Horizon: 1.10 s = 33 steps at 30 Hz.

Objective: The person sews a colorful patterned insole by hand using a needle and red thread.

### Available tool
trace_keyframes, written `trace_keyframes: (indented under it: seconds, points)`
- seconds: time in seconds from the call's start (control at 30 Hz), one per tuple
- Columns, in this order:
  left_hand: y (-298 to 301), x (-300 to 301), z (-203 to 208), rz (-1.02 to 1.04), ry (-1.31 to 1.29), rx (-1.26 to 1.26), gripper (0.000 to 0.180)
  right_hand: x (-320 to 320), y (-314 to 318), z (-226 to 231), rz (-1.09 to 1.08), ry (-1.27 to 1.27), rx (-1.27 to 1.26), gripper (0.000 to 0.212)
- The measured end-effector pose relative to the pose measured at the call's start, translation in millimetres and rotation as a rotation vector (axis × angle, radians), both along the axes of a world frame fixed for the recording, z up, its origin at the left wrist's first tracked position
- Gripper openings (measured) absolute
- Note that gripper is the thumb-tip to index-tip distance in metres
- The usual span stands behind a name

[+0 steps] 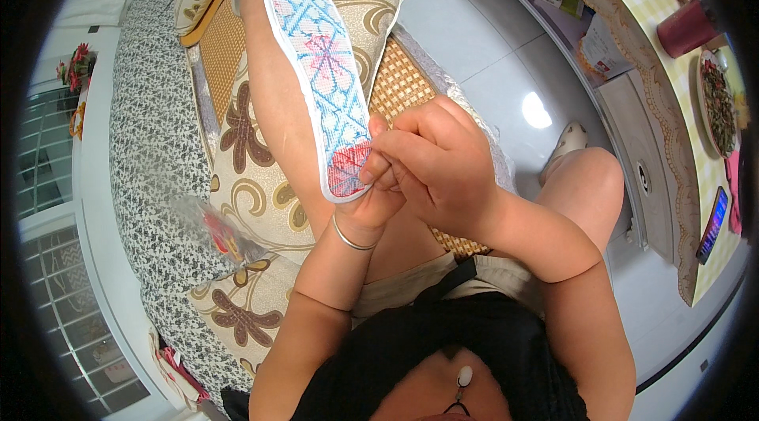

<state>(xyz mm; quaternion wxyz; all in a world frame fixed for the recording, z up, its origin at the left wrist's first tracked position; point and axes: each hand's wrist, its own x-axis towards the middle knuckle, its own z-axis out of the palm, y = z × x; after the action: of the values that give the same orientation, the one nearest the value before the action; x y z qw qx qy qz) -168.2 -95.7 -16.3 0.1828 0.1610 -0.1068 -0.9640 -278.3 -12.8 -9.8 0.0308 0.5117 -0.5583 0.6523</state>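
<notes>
Fingers (411, 143) of R hand (444, 158) curled, tips pressed tog. at insole's red end.
Patterned insole (326, 65) held up over L leg (277, 97) and patterned cushion (265, 184), narrow red end nearest wearer, far end pointing away. L hand (385, 201) sits under/beside red end, mostly behind R hand; its finger closure can't be told. Item between R tips, if any, not visible; needle/thread n/v. Judged step: close handwork at R edge of red patch. Rec.: L hand keep that end flat and steady, no twist; R hand use small, even pulls, approx. square to face, to avoid puckering the white rim. Keep L fingertips clear of working pt. behind, esp. if sharp tool in use.
</notes>
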Motion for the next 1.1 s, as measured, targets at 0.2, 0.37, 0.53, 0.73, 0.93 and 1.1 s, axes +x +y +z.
trace_keyframes:
  seconds: [0.2, 0.37, 0.53, 0.73, 0.93, 1.1]
  points:
    - [3.4, -0.7, 3.4, 0.041, -0.075, 0.028, 0.019, 0.7, 1.5, 1.3, -0.008, -0.019, 0.042, 0.011]
    - [-5.1, 9.5, -18.4, -0.008, 0.001, -0.051, 0.021, -2.2, -2.8, -4.3, 0.019, -0.058, 0.042, 0.006]
    - [-6.9, 1.1, -9.4, 0.140, -0.223, -0.630, 0.020, -24.8, -6.1, -21.5, 0.321, -0.481, 0.194, 0.013]
    - [-1.3, 5.6, -3.2, 0.257, -0.341, -0.829, 0.013, -22.9, -14.7, -40.0, 0.736, -1.195, 0.263, 0.018]
    - [-6.1, 11.0, -4.6, 0.224, -0.307, -0.844, 0.016, -19.3, -20.1, -45.3, 0.730, -1.249, 0.307, 0.018]
    - [-5.2, 9.7, 1.6, 0.196, -0.339, -0.838, 0.022, -20.0, -19.8, -50.1, 0.786, -1.344, 0.269, 0.022]
